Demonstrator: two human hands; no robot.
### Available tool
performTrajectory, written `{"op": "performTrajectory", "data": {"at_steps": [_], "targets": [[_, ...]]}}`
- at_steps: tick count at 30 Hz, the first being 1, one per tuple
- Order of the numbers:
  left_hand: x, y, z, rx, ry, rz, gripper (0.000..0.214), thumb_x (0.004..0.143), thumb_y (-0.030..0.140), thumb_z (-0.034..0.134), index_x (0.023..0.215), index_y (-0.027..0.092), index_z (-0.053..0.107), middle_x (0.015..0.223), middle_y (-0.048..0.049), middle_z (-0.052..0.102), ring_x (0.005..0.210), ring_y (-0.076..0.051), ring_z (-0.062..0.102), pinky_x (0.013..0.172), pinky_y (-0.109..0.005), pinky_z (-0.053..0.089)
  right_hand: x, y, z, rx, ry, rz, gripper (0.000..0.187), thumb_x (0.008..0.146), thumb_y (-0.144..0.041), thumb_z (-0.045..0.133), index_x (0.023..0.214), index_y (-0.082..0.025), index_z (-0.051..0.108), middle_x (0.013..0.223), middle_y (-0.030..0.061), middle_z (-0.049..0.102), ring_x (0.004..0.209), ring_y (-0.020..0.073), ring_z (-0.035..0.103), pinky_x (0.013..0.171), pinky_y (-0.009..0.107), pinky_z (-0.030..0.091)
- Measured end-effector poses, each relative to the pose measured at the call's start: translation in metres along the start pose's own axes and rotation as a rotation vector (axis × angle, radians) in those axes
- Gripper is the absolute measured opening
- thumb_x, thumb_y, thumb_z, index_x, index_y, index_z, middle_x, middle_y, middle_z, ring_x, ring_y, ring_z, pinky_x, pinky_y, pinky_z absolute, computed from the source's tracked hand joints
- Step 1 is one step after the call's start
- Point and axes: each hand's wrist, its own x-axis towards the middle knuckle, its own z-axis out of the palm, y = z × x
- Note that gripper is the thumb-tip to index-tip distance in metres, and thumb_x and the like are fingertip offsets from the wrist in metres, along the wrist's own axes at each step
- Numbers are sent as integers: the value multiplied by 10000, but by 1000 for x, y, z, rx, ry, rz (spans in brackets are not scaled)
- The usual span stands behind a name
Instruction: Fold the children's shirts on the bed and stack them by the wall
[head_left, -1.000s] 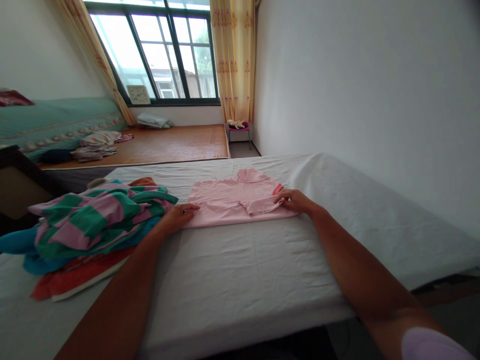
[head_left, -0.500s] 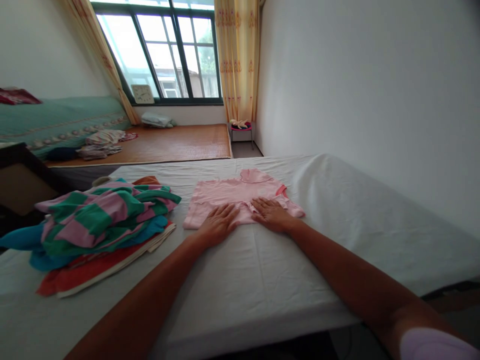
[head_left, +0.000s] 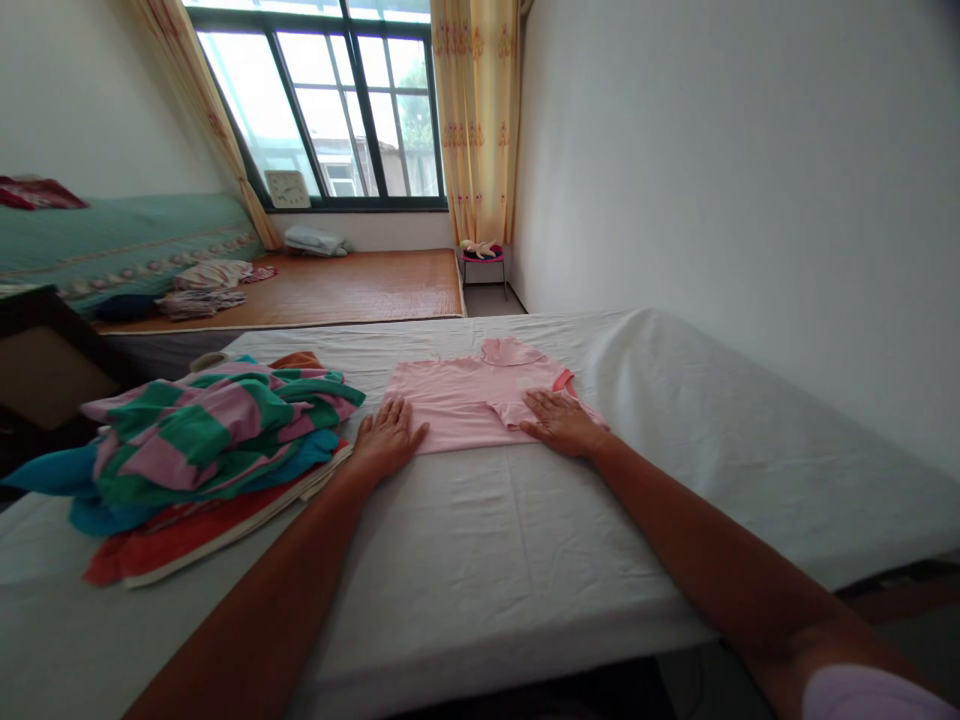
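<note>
Pink shirt [head_left: 450, 385] under flat left hand [head_left: 388, 438], right hand [head_left: 559, 422]; clock [head_left: 287, 189] markings blurred.

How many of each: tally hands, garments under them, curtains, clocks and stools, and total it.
Hands, left and right: 2
Pink garment: 1
Curtains, left and right: 2
Clock: 1
Stool: 1
Total: 7

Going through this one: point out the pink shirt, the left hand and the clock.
Pink shirt [head_left: 459, 392]: head view, middle of the cloth.
Left hand [head_left: 385, 440]: head view, back of the hand.
Clock [head_left: 287, 189]: head view, centre of the dial.
</note>
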Motion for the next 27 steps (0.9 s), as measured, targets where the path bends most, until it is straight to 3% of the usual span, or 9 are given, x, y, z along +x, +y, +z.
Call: {"op": "performTrajectory", "data": {"at_steps": [2,4,7,9,12,15,18,27], "targets": [[0,-6,-4,19,37,-81,677,935,503,259,1477,102,317,1550,-174,234,1430,-332,202,1108,-565,179,0,1,-1,0,-6,6,787,901,-692,178,1514,-203,251,1568,87,221,1442,273,176,1158,468,125],[-1,-5,-7,30,158,-87,623,938,435,292,1440,76,383,1518,-196,309,1416,-346,234,1114,-559,169,1,-1,-1,0,-3,26,795,901,-693,174,1514,-192,249,1564,102,226,1442,272,180,1156,470,129],[-2,14,-8,-18,345,178,535,964,342,252,1421,125,426,1519,-130,342,1434,-268,215,1150,-462,159,2,-11,0,-11,52,8,813,900,-696,187,1514,-167,244,1560,127,229,1445,280,160,1151,494,113],[-4,35,-6,-85,313,378,527,984,367,211,1439,185,404,1525,-72,344,1432,-213,230,1153,-403,184,2,-21,1,-4,71,-78,779,912,-676,184,1515,-186,243,1567,104,218,1450,264,140,1154,480,103],[-7,61,-2,-132,131,510,556,986,461,202,1469,227,350,1531,-43,333,1427,-192,245,1153,-383,194,2,-32,2,43,14,-188,739,926,-655,174,1523,-222,215,1572,66,214,1447,234,162,1158,434,122],[-8,63,-3,-98,25,454,606,975,513,191,1492,215,296,1560,-49,254,1447,-207,180,1163,-407,153,2,-33,2,58,-34,-170,744,922,-662,178,1527,-231,190,1574,57,207,1446,241,167,1157,443,126],[-6,48,-6,-41,-22,316,641,972,517,160,1504,175,263,1575,-66,189,1457,-217,133,1167,-414,125,3,-25,0,42,-52,-124,746,924,-658,129,1522,-220,216,1576,48,200,1450,236,153,1159,450,127],[2,8,1,68,10,29,662,961,506,160,1510,146,240,1576,-72,188,1451,-227,167,1149,-416,180,4,7,-2,-71,-3,55,689,939,-616,111,1508,-257,260,1571,19,225,1442,226,185,1158,457,135]]}}
